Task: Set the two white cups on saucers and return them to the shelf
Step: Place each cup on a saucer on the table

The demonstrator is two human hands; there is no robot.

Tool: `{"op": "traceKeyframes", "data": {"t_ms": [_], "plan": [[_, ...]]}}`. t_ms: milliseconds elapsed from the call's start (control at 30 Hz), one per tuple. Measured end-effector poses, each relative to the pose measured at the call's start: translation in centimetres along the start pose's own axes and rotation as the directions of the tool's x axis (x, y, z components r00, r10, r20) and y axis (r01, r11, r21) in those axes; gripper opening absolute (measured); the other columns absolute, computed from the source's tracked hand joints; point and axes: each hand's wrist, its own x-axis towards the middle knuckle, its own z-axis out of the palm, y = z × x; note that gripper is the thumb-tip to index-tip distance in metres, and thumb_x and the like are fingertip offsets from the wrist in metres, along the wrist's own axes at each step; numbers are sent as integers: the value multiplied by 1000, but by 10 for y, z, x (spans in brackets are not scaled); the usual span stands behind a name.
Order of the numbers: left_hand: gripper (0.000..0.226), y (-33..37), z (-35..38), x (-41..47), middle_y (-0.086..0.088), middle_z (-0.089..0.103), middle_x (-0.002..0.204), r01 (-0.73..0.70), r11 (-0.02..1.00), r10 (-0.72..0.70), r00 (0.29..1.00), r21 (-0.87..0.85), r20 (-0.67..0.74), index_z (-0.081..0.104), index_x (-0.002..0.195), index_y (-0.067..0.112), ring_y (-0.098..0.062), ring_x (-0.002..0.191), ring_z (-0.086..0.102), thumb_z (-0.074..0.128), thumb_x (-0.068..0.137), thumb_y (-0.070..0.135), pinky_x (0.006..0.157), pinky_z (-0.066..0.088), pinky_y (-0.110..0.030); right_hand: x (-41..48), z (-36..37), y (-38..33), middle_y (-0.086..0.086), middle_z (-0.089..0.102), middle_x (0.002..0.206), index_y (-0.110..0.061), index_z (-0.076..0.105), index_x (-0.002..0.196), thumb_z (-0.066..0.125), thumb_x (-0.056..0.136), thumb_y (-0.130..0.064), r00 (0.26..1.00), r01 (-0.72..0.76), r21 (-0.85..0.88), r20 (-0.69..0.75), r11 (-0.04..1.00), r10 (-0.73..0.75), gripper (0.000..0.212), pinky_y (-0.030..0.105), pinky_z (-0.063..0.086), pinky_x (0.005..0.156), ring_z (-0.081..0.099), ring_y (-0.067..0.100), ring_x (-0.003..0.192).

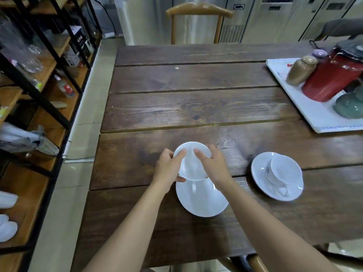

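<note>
A white cup point(191, 163) is held between both my hands just above the far edge of a white saucer point(202, 201) near the table's front. My left hand point(169, 167) grips its left rim and my right hand point(212, 163) grips its right side. The cup's handle points down toward the saucer. To the right a second white cup point(282, 169) with a small logo rests tilted on its own saucer point(261, 179). The shelf point(39, 99), black metal with wooden boards, stands along the left.
The dark wooden table point(196, 103) fills the view. A white tray point(314, 112) at the far right holds a red jar point(332, 77), a brown jar point(301, 70) and a green pot point(349, 106). A wooden chair point(198, 10) stands behind. White dishes point(6, 228) sit on the shelf's lower left.
</note>
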Motion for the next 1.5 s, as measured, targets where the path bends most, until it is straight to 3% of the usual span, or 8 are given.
{"op": "traceKeyframes", "data": {"t_ms": [300, 567, 733, 867, 1000, 1167, 1367, 1500], "plan": [[29, -21, 30, -20, -2, 53, 98, 18, 991, -24, 999, 132, 44, 50, 101, 10, -10, 75, 57, 56, 89, 37, 43, 52, -22, -18, -25, 36, -1, 56, 92, -13, 55, 102, 55, 91, -32, 1000, 1, -104, -1, 995, -1, 23, 23, 40, 62, 53, 16, 83], [19, -34, 35, -31, 1, 52, 96, 51, 997, -54, 998, 62, 41, 51, 99, 11, -17, 91, 56, 57, 90, 27, 57, 60, -30, -19, -28, 50, 6, 62, 112, -11, 58, 115, 55, 90, -34, 999, 32, -166, 47, 986, -24, 34, 29, 41, 75, 56, 19, 94], [24, -34, 30, -32, 0, 57, 94, 7, 974, 1, 999, 227, -34, 55, 95, 12, -18, 84, 59, 55, 88, 35, 76, 59, -42, -17, -31, 58, 4, 58, 114, -11, 58, 115, 55, 88, -39, 997, 63, -218, 58, 974, -51, 38, 33, 46, 79, 56, 19, 98], [49, -40, 25, -33, -4, 47, 134, -59, 882, 181, 958, 468, -222, 49, 124, 15, -24, 122, 46, 57, 86, 45, 95, 43, -40, -17, -36, 67, 9, 57, 116, -6, 59, 112, 55, 80, -56, 991, 5, -301, -130, 954, -46, 60, 42, 45, 94, 52, 25, 108], [75, -43, 23, -30, -6, 35, 143, 97, 986, -74, 984, 139, -159, 34, 140, 14, -28, 125, 45, 64, 81, 47, 92, 49, -44, -21, -36, 70, 11, 46, 127, -2, 52, 122, 53, 74, -67, 981, -174, -216, -129, 961, 148, 81, 43, 43, 98, 49, 28, 117], [45, -47, 29, -31, -7, 55, 117, 202, 979, -202, 979, -6, 1, 48, 116, 11, -26, 99, 57, 66, 82, 35, 57, 50, -32, -24, -29, 72, 10, 39, 133, 0, 41, 130, 64, 81, -43, 964, -267, -120, -36, 956, 264, 68, 35, 44, 89, 51, 29, 115], [38, -47, 20, -37, 1, 54, 98, 221, 958, -206, 974, -180, 98, 46, 114, 13, -15, 85, 55, 66, 83, 23, 65, 51, -35, -26, -30, 72, 12, 49, 122, -4, 40, 123, 63, 78, -19, 957, -289, 80, 36, 954, 287, 53, 29, 45, 62, 54, 25, 103], [52, -52, 11, -52, -4, 51, 115, 213, 934, -211, 977, -287, 39, 36, 121, 22, -26, 106, 54, 67, 80, 28, 83, 54, -44, -33, -24, 52, 7, 46, 115, -11, 30, 119, 59, 84, -16, 962, -246, 123, 151, 961, 227, 46, 31, 46, 72, 50, 22, 100]]}}
